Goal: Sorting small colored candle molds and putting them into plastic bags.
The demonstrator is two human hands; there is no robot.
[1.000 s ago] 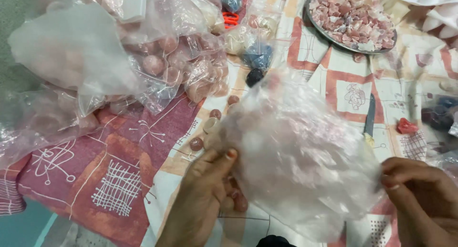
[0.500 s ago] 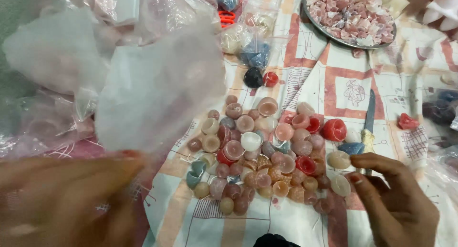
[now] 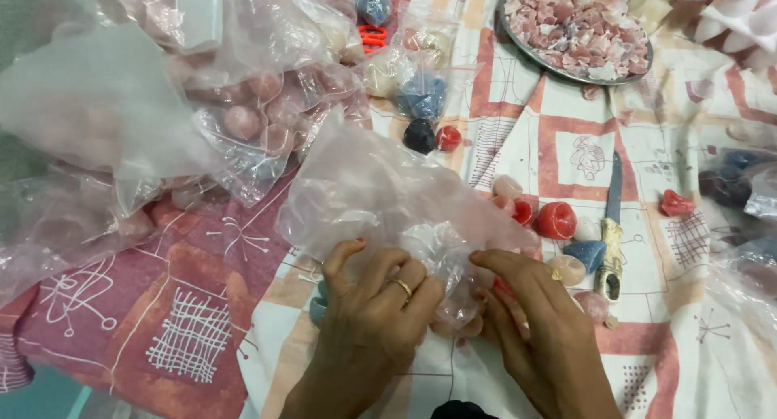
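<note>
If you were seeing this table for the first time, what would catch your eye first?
Both hands, left and right, press a clear plastic bag over small pink and red pieces at the near edge. At the far right sits a round tray heaped with pink chips, and a knife lies right of the bag.

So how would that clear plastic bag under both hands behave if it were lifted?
The clear plastic bag looks thin and crumpled, so it would probably flop and fold rather than hold its shape. It seems light for its size. Draped over small round pieces, it could drag or spill them, and the left hand and right hand pinch its film.
</note>
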